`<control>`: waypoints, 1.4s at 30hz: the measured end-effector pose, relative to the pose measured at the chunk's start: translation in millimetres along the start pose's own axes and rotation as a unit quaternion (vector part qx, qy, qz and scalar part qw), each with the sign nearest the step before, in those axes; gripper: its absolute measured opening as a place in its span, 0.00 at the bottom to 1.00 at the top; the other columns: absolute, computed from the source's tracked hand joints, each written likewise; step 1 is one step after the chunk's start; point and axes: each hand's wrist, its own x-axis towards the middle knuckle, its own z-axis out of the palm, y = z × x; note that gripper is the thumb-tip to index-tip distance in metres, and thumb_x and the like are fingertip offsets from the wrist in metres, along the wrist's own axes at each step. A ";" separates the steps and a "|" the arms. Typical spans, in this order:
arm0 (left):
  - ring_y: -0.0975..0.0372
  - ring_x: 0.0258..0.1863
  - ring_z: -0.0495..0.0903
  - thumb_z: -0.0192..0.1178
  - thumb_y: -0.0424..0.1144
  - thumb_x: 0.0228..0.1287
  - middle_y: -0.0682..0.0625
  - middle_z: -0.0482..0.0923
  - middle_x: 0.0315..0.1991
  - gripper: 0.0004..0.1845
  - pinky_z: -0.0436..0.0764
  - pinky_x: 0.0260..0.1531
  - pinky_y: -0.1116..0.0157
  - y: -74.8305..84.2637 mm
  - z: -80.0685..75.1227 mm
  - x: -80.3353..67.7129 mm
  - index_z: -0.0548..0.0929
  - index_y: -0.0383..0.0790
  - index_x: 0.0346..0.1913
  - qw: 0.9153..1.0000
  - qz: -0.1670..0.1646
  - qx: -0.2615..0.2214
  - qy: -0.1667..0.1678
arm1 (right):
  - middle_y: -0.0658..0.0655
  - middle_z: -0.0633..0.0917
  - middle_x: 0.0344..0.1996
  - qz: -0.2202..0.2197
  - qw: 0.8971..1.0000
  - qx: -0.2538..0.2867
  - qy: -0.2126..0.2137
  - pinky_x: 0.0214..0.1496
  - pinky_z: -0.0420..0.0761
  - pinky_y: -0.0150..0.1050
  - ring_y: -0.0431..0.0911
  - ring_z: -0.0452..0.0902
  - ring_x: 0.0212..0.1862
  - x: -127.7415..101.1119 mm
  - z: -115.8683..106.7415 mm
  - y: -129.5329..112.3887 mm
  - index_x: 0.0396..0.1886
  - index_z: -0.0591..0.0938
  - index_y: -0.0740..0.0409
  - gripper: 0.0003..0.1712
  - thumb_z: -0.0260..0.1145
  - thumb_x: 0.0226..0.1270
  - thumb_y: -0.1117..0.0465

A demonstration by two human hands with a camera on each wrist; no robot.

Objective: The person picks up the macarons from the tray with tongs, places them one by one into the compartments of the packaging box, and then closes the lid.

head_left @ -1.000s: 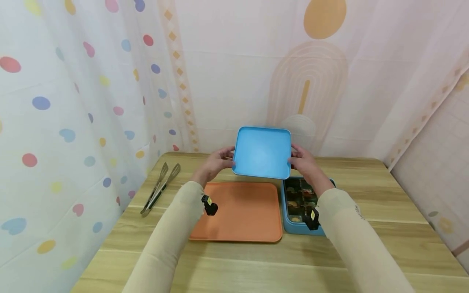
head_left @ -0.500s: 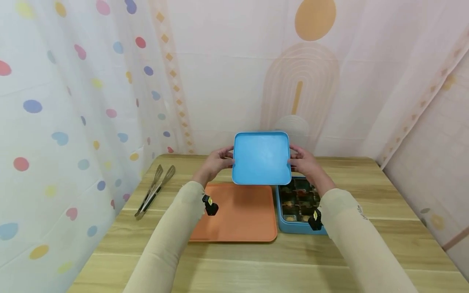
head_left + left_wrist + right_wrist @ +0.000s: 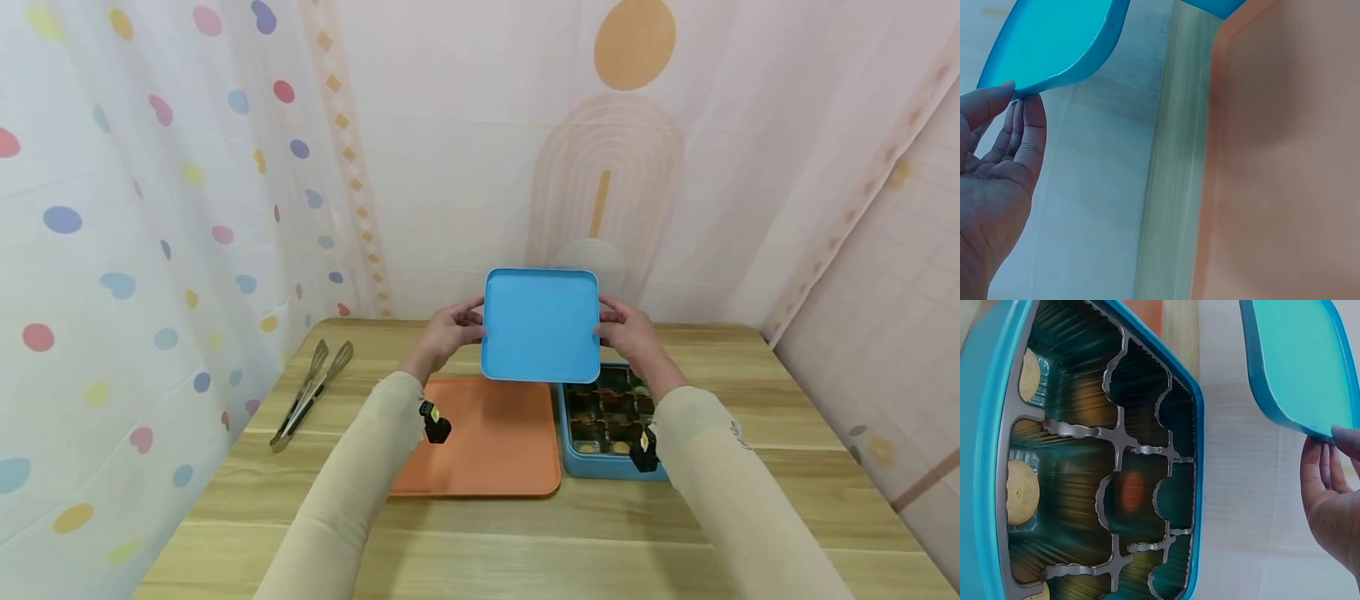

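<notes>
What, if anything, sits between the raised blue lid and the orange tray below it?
Nothing visible. The left hand and right hand hold the blue lid by its sides, in the air above the far edge of the orange tray. The tray's surface shows bare; the open blue box lies beside it.

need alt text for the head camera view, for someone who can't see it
Both hands, the left hand and the right hand, hold a blue lid by its side edges above a wooden table. Below lie an orange tray, an open blue box with compartments, and metal tongs at left.
</notes>
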 end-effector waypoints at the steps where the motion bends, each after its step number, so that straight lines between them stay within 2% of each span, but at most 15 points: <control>1: 0.52 0.47 0.73 0.59 0.24 0.68 0.40 0.72 0.49 0.33 0.74 0.58 0.48 0.4 0.9 0.7 0.67 0.41 0.74 1.000 0.001 0.002 0.002 | 0.69 0.67 0.65 -0.001 1.000 0.000 0.003 0.65 0.70 0.53 0.61 0.67 0.65 0.1 -0.1 -0.1 0.79 0.57 0.52 0.37 0.55 0.75 0.71; 4: 0.51 0.47 0.72 0.58 0.23 0.68 0.39 0.71 0.48 0.33 0.71 0.60 0.46 1.4 3.9 2.5 0.67 0.40 0.74 1.000 0.004 -0.004 0.008 | 0.69 0.68 0.63 -0.002 1.000 0.001 0.016 0.65 0.70 0.53 0.60 0.67 0.63 -0.1 0.0 -0.3 0.79 0.58 0.51 0.37 0.55 0.74 0.71; 9: 0.53 0.45 0.73 0.58 0.22 0.67 0.40 0.72 0.48 0.33 0.73 0.58 0.48 1.5 6.6 3.8 0.67 0.40 0.74 1.000 0.008 0.010 0.010 | 0.67 0.70 0.59 -0.002 1.000 0.004 0.031 0.64 0.71 0.54 0.59 0.69 0.60 0.1 0.6 1.0 0.78 0.61 0.52 0.36 0.56 0.74 0.72; 15: 0.55 0.44 0.72 0.58 0.20 0.65 0.40 0.73 0.48 0.35 0.75 0.56 0.51 0.5 6.5 1.5 0.67 0.41 0.74 1.000 0.015 0.017 0.005 | 0.68 0.70 0.60 -0.001 0.999 -0.003 0.036 0.64 0.71 0.53 0.60 0.69 0.61 -0.4 0.7 2.5 0.78 0.61 0.53 0.35 0.56 0.74 0.72; 19: 0.54 0.46 0.71 0.58 0.21 0.66 0.40 0.72 0.48 0.35 0.74 0.58 0.49 0.0 6.8 -1.4 0.65 0.42 0.75 1.000 0.008 0.009 0.000 | 0.68 0.70 0.62 -0.004 1.000 -0.010 0.029 0.62 0.73 0.51 0.60 0.68 0.62 -2.1 0.6 4.3 0.78 0.61 0.52 0.36 0.56 0.73 0.72; 25: 0.52 0.49 0.69 0.59 0.25 0.68 0.39 0.69 0.51 0.36 0.71 0.60 0.47 -1.6 7.9 -3.5 0.61 0.44 0.77 1.000 -0.006 0.011 -0.012 | 0.67 0.69 0.63 -0.017 1.000 -0.014 0.010 0.62 0.73 0.51 0.60 0.67 0.63 -6.7 -0.7 6.8 0.78 0.60 0.51 0.37 0.57 0.73 0.70; 33: 0.49 0.54 0.68 0.62 0.31 0.69 0.38 0.67 0.57 0.39 0.70 0.61 0.48 -2.4 10.3 -9.2 0.58 0.47 0.78 0.999 -0.008 0.024 -0.046 | 0.68 0.68 0.65 -0.029 0.999 -0.020 -0.006 0.64 0.71 0.53 0.60 0.66 0.65 -12.7 -4.7 10.8 0.80 0.56 0.49 0.39 0.61 0.74 0.65; 42: 0.48 0.63 0.66 0.62 0.46 0.71 0.41 0.65 0.65 0.41 0.67 0.63 0.48 3.1 19.5 -18.0 0.51 0.54 0.80 0.995 -0.010 0.069 -0.073 | 0.71 0.66 0.68 -0.044 0.999 -0.014 -0.025 0.67 0.66 0.55 0.63 0.63 0.68 -20.5 -13.2 13.7 0.81 0.52 0.49 0.41 0.61 0.75 0.59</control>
